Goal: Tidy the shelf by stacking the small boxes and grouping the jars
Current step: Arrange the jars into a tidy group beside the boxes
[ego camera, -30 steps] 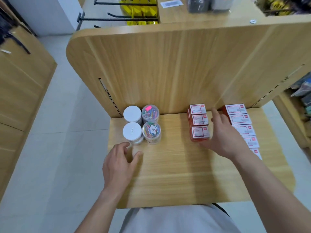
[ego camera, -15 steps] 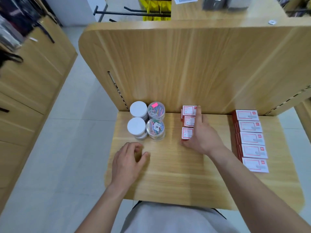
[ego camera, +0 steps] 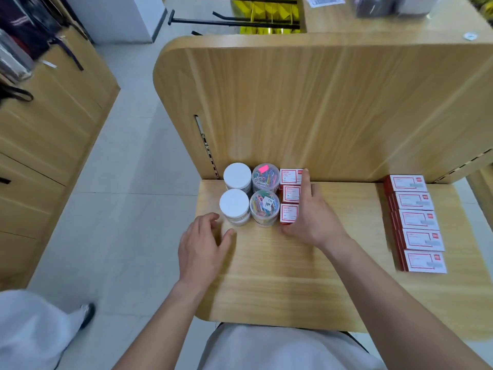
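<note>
Boxes [ego camera: 289, 194] slid left, now touching jars [ego camera: 250, 196] at frame centre-left. Right hand [ego camera: 314, 217] flat on their side, pushing; left hand [ego camera: 204, 249] loose, empty. We push evenly, keep column straight.

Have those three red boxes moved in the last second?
Yes. The three red boxes slid left, away from the five-box row, to sit right beside the jars.

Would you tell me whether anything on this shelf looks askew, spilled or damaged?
Nothing stands out: four jars stand upright in a square, three small boxes line up beside them, and five more boxes sit in a row at right.
</note>
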The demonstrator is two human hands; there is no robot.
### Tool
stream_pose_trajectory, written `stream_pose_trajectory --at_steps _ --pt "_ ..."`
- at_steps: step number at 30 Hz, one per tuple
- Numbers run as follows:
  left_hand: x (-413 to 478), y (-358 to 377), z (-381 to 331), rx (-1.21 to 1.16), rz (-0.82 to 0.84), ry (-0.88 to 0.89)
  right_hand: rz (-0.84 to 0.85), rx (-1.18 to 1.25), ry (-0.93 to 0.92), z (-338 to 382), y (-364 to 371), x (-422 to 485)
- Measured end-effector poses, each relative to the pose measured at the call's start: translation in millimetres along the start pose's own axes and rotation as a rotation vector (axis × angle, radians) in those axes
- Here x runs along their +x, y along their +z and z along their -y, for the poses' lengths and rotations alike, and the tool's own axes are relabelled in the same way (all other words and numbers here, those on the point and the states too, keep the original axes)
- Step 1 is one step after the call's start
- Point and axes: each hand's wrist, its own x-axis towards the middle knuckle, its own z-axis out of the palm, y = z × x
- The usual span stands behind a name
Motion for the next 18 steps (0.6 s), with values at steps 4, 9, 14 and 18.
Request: stream_pose_trajectory --at_steps 4,9,14,18 --pt "10 1 1 -0.032 -0.002 0.029 -0.062 0.034 0.060 -5 3 -15" --pt "13 7 3 -0.023 -0.004 0.124 -0.117 -0.003 0.066 -2 12 -19" --pt "14 9 4 -0.042 0.000 0.147 -0.133 -0.020 0.093 0 13 -21" --pt "15 9 5 -0.033 0.024 0.123 -0.116 0.032 0.093 -5 12 -27"
